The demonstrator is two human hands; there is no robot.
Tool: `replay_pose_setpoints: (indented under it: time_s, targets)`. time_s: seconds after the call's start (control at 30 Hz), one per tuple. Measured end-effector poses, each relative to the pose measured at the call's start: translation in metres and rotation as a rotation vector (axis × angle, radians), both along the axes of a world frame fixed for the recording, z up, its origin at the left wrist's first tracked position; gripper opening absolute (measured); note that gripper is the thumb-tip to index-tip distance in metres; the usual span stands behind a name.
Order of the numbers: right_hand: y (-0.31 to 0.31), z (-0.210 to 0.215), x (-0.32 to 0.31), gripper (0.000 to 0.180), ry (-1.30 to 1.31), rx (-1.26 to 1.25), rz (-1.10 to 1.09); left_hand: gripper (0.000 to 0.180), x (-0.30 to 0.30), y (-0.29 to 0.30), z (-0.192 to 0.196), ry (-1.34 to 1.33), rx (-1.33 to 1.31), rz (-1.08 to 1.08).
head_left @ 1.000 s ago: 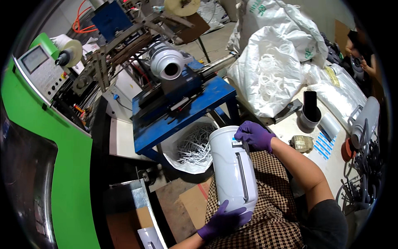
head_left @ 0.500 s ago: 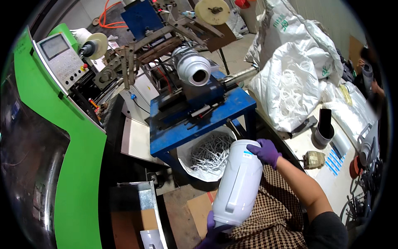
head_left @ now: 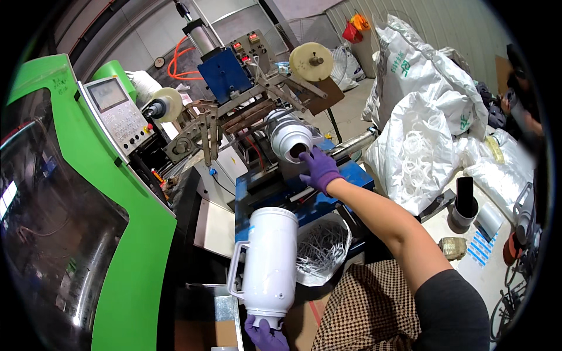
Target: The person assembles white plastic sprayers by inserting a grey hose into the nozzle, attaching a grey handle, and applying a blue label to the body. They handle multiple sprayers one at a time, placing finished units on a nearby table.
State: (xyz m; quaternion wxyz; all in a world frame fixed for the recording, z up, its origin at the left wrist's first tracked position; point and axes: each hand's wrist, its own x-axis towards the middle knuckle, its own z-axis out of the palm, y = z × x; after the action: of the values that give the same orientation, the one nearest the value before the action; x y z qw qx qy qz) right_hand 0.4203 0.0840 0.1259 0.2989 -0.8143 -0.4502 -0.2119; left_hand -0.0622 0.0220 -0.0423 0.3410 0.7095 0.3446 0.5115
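Observation:
Low in front of me, my left hand point(head_left: 266, 334) in a purple glove is closed around the narrow neck of a white plastic jug body point(head_left: 270, 263). The jug is held neck down, its side handle facing left. My right hand point(head_left: 321, 169), also gloved in purple, reaches forward with its fingers apart. Its fingertips are at the dark mouth of a pale grey-white jug body point(head_left: 291, 139) mounted on the machine; whether they touch the rim I cannot tell. That mounted jug lies on its side, mouth toward me.
Under the blue machine table point(head_left: 357, 175) stands a bin point(head_left: 319, 278) of thin strips. A green machine point(head_left: 132, 263) with a control panel point(head_left: 116, 114) rises at the left. At the right are a white sack point(head_left: 418, 158) of plastic rings and a bench point(head_left: 462, 281) with a dark cup.
My right hand has left the held jug and moved forward to the mounted one. The held jug has shifted left and turned, its handle now facing left. The view has tilted up.

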Motion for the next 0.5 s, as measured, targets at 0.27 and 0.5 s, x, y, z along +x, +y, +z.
replay_pose_setpoints:
  time_s: [0.27, 0.5]
  targets:
    - [-0.019, 0.029, 0.014, 0.065, -0.124, -0.223, -0.019, 0.039, 0.046, 0.027, 0.032, -0.741, -0.423, -0.225]
    - [-0.147, -0.01, -0.076, 0.024, -0.524, 0.521, 0.197, 0.043, 0.059, 0.064, 0.074, -0.734, -0.294, -0.191]
